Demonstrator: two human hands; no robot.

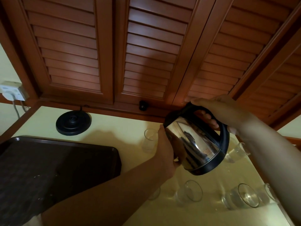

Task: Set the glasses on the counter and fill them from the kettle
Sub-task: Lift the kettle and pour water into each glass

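Observation:
A shiny steel kettle (193,144) with a black handle and base is held tilted above the pale counter (114,132). My right hand (223,111) grips its handle from the right. My left hand (166,149) lies against the kettle's left side, fingers wrapped along the body. Several clear glasses stand on the counter: one behind my left hand (149,141), one to the kettle's right (236,151), and others in front, such as a glass below the kettle (189,193) and another at the right (241,197). The spout is hidden.
The kettle's black power base (73,123) sits at the back left of the counter. A dark tray (57,163) lies at the left. Brown louvred cabinet doors (146,54) rise behind. A wall socket (13,91) with a plug is at the far left.

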